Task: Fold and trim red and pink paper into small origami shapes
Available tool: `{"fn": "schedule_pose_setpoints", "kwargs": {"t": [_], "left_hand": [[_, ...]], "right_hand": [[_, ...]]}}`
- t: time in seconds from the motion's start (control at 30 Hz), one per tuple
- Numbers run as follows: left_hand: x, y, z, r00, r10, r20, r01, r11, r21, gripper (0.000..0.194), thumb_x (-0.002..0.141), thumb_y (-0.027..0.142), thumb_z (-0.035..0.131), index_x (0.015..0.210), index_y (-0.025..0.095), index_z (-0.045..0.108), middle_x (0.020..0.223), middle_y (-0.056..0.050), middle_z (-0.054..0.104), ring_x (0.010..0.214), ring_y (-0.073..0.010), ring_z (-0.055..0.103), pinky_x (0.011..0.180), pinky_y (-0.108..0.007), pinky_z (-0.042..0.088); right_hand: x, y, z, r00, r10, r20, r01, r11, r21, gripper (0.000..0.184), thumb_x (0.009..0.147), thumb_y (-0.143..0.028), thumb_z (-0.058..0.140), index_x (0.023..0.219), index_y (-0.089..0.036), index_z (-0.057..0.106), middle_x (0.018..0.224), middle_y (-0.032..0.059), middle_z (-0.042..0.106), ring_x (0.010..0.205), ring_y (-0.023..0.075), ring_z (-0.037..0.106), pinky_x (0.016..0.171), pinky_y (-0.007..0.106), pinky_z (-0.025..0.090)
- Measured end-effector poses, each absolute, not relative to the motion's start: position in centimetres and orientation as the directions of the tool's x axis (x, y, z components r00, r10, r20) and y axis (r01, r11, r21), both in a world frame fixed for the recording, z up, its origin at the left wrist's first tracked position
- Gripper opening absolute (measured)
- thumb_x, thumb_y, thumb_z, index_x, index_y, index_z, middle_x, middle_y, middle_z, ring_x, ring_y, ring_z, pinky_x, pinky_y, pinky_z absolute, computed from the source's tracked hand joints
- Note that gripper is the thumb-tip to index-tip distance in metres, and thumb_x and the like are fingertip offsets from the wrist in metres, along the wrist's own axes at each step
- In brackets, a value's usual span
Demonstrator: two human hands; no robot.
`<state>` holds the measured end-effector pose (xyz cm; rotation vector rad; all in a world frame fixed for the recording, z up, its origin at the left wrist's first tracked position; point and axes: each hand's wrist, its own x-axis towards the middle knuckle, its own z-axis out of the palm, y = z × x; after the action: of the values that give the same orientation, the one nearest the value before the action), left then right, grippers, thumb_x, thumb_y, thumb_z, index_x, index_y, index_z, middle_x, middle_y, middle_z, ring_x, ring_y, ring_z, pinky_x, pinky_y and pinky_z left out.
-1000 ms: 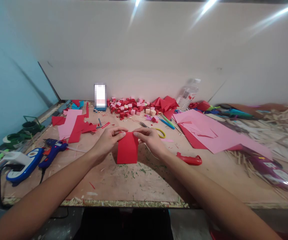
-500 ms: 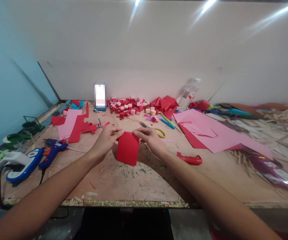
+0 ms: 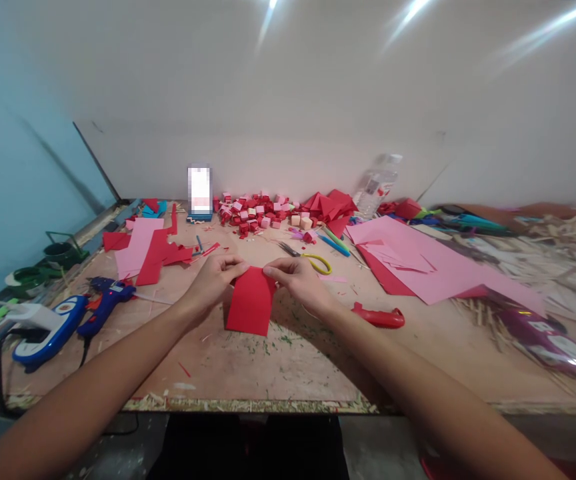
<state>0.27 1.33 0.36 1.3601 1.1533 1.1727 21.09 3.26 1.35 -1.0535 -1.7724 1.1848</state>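
A red sheet of paper [image 3: 251,305] hangs between my two hands, just above the tabletop. My left hand [image 3: 218,279] pinches its upper left corner, thumb on top. At the upper right corner my right hand [image 3: 295,280] grips the same sheet between thumb and fingers. The fingers behind the paper are partly hidden. Scissors with yellow handles [image 3: 317,263] lie just beyond my right hand. A red-handled tool [image 3: 379,317], perhaps a cutter, rests to the right, near my right forearm.
Red and pink folded cubes [image 3: 261,213] are heaped at the back beside an upright phone [image 3: 200,192]. A blue glue gun [image 3: 105,303] and a power strip [image 3: 55,327] are on the left. Pink sheets [image 3: 418,253], a plastic bottle [image 3: 377,187] and a purple packet [image 3: 551,340] lie right.
The red sheet has tilted, its lower edge swinging slightly left and its top bowing a little. Both hands keep their pinch, the right one shifted slightly left.
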Motion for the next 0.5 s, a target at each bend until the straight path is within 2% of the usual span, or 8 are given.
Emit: {"fn": "schedule_pose_setpoints", "kwargs": {"t": [0.33, 0.5], "left_hand": [[0.7, 0.7, 0.4, 0.154, 0.985, 0.082, 0.102, -0.098, 0.99, 0.029, 0.085, 0.044, 0.07, 0.082, 0.016, 0.076, 0.08, -0.005, 0.073, 0.071, -0.018, 0.063, 0.061, -0.027, 0.045], [1.0, 0.2, 1.1, 0.134, 0.984, 0.117, 0.171, -0.139, 0.975, 0.027, 0.085, 0.041, 0.069, 0.077, 0.016, 0.075, 0.08, -0.005, 0.073, 0.072, -0.0176, 0.062, 0.064, -0.027, 0.044]], "right_hand": [[20.9, 3.2, 1.7, -0.446, 0.889, 0.108, 0.276, 0.251, -0.928, 0.029, 0.084, -0.043, 0.069, 0.074, -0.016, 0.076, 0.074, 0.0048, 0.071, 0.07, 0.0189, 0.059, 0.065, 0.03, 0.043], [20.9, 2.8, 2.0, -0.47, 0.873, 0.131, 0.284, 0.29, -0.914, 0.03, 0.086, -0.041, 0.068, 0.072, -0.016, 0.075, 0.071, 0.0044, 0.069, 0.067, 0.0174, 0.055, 0.064, 0.03, 0.042]]}}
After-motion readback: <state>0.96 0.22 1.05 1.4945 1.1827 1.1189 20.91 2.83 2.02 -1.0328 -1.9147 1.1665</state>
